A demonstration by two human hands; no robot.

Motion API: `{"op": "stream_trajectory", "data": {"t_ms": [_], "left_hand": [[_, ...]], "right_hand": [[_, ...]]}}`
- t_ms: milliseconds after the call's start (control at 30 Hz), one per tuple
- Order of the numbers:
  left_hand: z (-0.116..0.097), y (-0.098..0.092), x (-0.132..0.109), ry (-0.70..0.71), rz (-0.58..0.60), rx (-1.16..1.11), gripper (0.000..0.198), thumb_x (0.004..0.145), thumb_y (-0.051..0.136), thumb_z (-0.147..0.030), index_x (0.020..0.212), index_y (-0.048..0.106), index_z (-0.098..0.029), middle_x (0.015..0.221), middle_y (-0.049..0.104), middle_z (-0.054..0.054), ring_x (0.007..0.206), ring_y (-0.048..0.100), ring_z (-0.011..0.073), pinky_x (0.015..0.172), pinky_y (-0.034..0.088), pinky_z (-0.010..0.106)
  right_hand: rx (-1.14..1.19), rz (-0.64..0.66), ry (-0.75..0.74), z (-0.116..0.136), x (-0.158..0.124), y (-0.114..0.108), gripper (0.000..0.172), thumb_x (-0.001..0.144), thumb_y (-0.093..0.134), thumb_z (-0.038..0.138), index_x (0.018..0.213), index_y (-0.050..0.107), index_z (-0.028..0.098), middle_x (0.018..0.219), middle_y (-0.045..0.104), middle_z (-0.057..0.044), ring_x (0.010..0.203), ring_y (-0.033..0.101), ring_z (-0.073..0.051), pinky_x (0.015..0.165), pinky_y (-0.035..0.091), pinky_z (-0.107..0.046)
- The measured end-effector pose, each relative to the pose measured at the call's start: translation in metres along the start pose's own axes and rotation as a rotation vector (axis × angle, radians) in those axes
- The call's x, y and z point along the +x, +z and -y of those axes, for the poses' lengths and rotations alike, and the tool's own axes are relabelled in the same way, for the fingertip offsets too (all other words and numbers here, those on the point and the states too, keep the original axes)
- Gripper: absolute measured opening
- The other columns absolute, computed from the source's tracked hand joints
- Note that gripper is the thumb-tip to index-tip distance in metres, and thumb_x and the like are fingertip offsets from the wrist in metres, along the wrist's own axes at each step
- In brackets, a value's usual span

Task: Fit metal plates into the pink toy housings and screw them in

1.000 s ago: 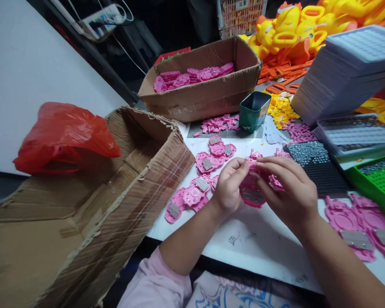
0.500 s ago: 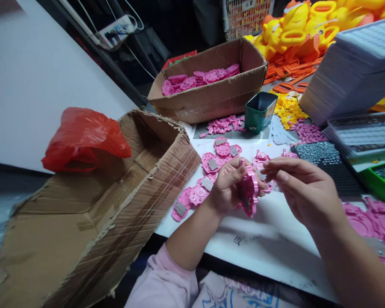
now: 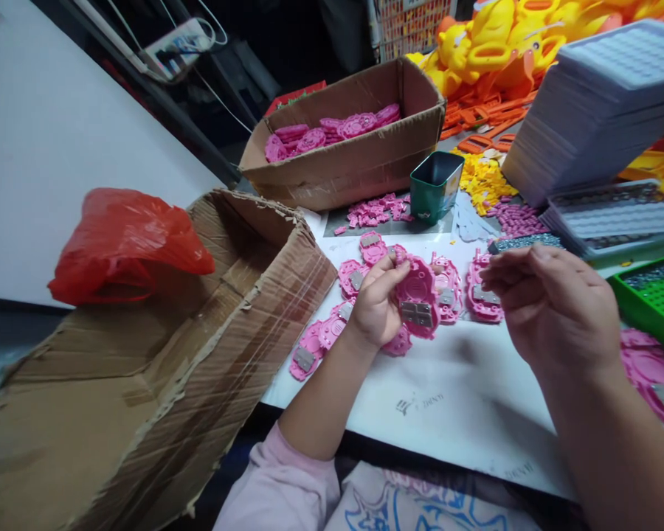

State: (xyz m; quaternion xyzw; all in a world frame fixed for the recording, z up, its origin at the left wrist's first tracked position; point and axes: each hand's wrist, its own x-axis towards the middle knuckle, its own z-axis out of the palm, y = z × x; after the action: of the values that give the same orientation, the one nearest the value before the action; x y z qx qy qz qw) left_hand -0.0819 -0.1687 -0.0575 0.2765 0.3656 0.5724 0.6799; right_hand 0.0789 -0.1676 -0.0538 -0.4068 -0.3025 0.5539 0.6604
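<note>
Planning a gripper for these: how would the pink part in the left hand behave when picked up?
Probably stiff and light: the left hand holds the pink part up by one side without sagging. Flat, so unlikely to roll. Its metal plates may add weight.

Pale pink sleeve (image 3: 279, 483), L arm (image 3: 324, 398)

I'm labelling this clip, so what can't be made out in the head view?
All in the head view:
Right hand: its own back hides whether it pinches anything.
Pink part in the left hand: underside hidden, faces away.
Large cardboard box: contents hidden by its wall and the red bag.
Green tray: cut by the right edge.
</note>
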Motion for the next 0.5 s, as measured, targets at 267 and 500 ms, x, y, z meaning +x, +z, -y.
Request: {"op": "stream_trajectory", "data": {"t_ms": [267, 500], "left_hand": [[0.011, 0.007, -0.006, 0.005, 0.110, 0.027, 0.021, 0.069, 0.075, -0.026, 0.073, 0.058, -0.015, 0.056, 0.054, -0.005, 0.047, 0.049, 0.0036, 0.047, 0.042, 0.014], [0.010, 0.013, -0.004, -0.014, 0.019, 0.096, 0.024, 0.063, 0.077, -0.017, 0.073, 0.055, -0.016, 0.065, 0.061, -0.005, 0.057, 0.059, 0.0054, 0.055, 0.047, 0.013]], "right_hand": [[-0.030, 0.006, -0.240, 0.016, -0.005, -0.003, 0.010, 0.079, 0.062, 0.028, 0.072, 0.066, 0.022, 0.070, 0.065, 0.001, 0.061, 0.060, -0.011, 0.057, 0.048, -0.026], [-1.206, 0.433, -0.556, 0.025, -0.041, 0.007, 0.020, 0.074, 0.068, 0.029, 0.091, 0.068, 0.020, 0.112, 0.062, -0.011, 0.104, 0.057, -0.025, 0.089, 0.047, -0.044]]}}
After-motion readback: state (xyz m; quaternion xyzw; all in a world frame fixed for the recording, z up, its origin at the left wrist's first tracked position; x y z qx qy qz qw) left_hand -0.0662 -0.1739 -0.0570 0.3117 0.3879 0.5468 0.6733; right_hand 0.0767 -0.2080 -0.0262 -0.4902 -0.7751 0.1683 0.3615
